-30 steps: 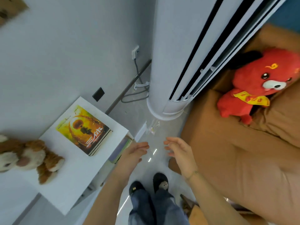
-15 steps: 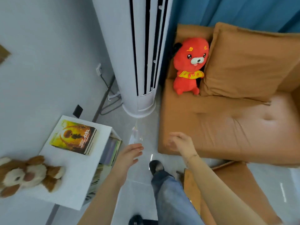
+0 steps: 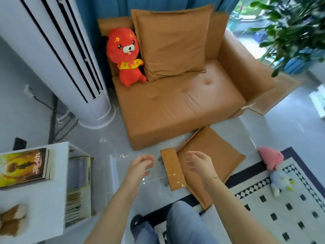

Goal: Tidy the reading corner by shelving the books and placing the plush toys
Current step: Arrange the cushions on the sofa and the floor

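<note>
Grey floor fills mid-frame, where left hand (image 3: 140, 166) and right hand (image 3: 199, 163) hover with fingers loosely spread, holding nothing, likely heading for the pink plush (image 3: 270, 158) and blue plush (image 3: 279, 182) on the rug (image 3: 299, 208) at right.

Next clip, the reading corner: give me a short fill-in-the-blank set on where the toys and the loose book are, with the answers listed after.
1. The red plush dog sits on the orange ____, next to the big cushion.
2. The yellow-covered book lies flat on top of the ____ shelf unit.
3. The pink plush and the blue plush lie on the patterned ____.
4. The left hand and right hand hold ____.

Answers: sofa; white; rug; nothing
</note>
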`<state>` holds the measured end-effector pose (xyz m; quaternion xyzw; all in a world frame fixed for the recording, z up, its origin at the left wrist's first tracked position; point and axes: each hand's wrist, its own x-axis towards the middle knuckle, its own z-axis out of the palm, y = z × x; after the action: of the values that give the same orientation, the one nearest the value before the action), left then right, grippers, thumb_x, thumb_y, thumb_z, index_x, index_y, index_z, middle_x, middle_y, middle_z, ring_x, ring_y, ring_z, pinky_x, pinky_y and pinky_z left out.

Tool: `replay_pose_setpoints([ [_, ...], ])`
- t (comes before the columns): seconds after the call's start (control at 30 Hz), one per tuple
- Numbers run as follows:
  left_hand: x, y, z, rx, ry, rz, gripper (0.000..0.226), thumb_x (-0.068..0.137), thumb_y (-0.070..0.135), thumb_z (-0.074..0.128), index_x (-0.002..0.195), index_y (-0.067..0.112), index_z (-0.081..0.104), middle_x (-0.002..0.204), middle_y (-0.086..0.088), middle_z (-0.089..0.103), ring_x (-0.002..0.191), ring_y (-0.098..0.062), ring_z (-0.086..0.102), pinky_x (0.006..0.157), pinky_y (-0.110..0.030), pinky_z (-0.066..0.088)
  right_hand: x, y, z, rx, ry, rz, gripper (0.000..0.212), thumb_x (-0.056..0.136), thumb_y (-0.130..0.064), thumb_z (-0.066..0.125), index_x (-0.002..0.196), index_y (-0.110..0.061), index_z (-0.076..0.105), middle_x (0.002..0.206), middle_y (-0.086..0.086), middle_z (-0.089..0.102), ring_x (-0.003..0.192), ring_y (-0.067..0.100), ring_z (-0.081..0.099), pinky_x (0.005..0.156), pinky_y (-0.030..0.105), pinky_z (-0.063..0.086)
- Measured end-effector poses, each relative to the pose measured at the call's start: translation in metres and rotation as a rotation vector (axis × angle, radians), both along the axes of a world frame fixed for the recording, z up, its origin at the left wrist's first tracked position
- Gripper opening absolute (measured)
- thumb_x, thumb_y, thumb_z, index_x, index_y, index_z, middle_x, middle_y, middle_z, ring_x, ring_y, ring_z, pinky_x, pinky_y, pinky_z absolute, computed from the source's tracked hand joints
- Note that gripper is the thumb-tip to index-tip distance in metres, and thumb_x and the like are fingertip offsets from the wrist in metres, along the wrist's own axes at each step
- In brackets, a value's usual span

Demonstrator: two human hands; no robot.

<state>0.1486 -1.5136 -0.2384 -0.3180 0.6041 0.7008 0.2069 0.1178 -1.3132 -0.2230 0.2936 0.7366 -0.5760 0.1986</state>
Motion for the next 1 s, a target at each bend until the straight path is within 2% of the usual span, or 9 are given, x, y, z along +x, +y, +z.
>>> replay_pose_setpoints([
  [0.1,0.000,0.048,0.002,0.015,0.000,-0.097,0.019,0.096,0.008,0.049,0.094,0.018,0.065,0.104,0.002,0.071,0.103,-0.015,0.064,0.099,-0.038,0.044,0.018,0.045,0.001,-0.001,-0.011,-0.087,0.023,0.095,-0.008,0.045,0.101,-0.014,0.066,0.089,0.002,0.069,0.076,0.013,0.063,0.065,0.021,0.052],
  [0.23,-0.002,0.112,-0.001,0.011,-0.017,-0.204,0.022,0.097,0.007,0.046,0.100,0.018,0.065,0.107,0.003,0.071,0.106,-0.013,0.063,0.098,-0.035,0.045,0.035,0.108,-0.011,0.001,-0.028,-0.139,0.024,0.094,-0.011,0.045,0.101,-0.018,0.067,0.101,0.005,0.070,0.094,0.021,0.067,0.088,0.037,0.055],
  [0.3,-0.005,0.148,-0.010,0.009,-0.034,-0.222,0.022,0.098,0.008,0.046,0.102,0.018,0.065,0.108,0.003,0.071,0.106,-0.014,0.063,0.099,-0.036,0.046,0.043,0.147,-0.020,-0.006,-0.052,-0.147,0.024,0.093,-0.011,0.047,0.101,-0.019,0.068,0.102,0.004,0.071,0.097,0.021,0.067,0.091,0.040,0.054],
  [0.37,-0.006,0.185,-0.019,0.013,-0.060,-0.236,0.021,0.097,0.009,0.048,0.103,0.018,0.066,0.110,0.002,0.071,0.106,-0.014,0.063,0.100,-0.038,0.045,0.050,0.187,-0.031,-0.005,-0.081,-0.168,0.023,0.092,-0.010,0.048,0.100,-0.018,0.068,0.103,0.005,0.070,0.097,0.021,0.067,0.089,0.037,0.054],
  [0.47,-0.007,0.247,-0.036,0.042,-0.110,-0.222,0.020,0.098,0.007,0.047,0.107,0.013,0.064,0.112,-0.002,0.070,0.100,-0.014,0.064,0.089,-0.032,0.047,0.055,0.253,-0.046,0.010,-0.130,-0.218,0.022,0.093,-0.007,0.046,0.099,-0.016,0.066,0.101,0.007,0.070,0.088,0.018,0.066,0.073,0.027,0.053],
  [0.53,-0.004,0.283,-0.047,0.063,-0.170,-0.243,0.020,0.098,0.006,0.046,0.108,0.012,0.063,0.111,-0.003,0.069,0.098,-0.014,0.064,0.095,-0.036,0.046,0.060,0.289,-0.053,0.039,-0.155,-0.270,0.023,0.093,-0.007,0.044,0.101,-0.014,0.065,0.098,0.007,0.069,0.081,0.015,0.063,0.066,0.022,0.049],
  [0.7,0.004,0.323,-0.066,0.100,-0.211,-0.347,0.021,0.099,0.005,0.045,0.107,0.013,0.063,0.109,-0.002,0.070,0.101,-0.013,0.064,0.097,-0.035,0.045,0.067,0.323,-0.073,0.041,-0.210,-0.337,0.023,0.093,-0.008,0.045,0.101,-0.016,0.065,0.096,0.004,0.070,0.084,0.016,0.063,0.082,0.033,0.054],
  [0.83,0.004,0.330,-0.093,0.077,-0.218,-0.446,0.022,0.099,0.004,0.044,0.107,0.013,0.063,0.110,-0.002,0.069,0.101,-0.013,0.063,0.098,-0.035,0.044,0.083,0.321,-0.088,0.011,-0.197,-0.408,0.023,0.092,-0.004,0.045,0.099,-0.015,0.064,0.093,0.006,0.068,0.079,0.015,0.061,0.071,0.027,0.052],
  [1.0,0.008,0.332,-0.137,0.014,-0.274,-0.528,0.024,0.098,0.004,0.043,0.112,0.009,0.062,0.112,-0.004,0.068,0.104,-0.016,0.062,0.101,-0.037,0.043,0.102,0.318,-0.129,-0.018,-0.258,-0.453,0.021,0.091,-0.007,0.051,0.106,-0.012,0.064,0.099,0.007,0.069,0.080,0.014,0.062,0.078,0.031,0.053],
])
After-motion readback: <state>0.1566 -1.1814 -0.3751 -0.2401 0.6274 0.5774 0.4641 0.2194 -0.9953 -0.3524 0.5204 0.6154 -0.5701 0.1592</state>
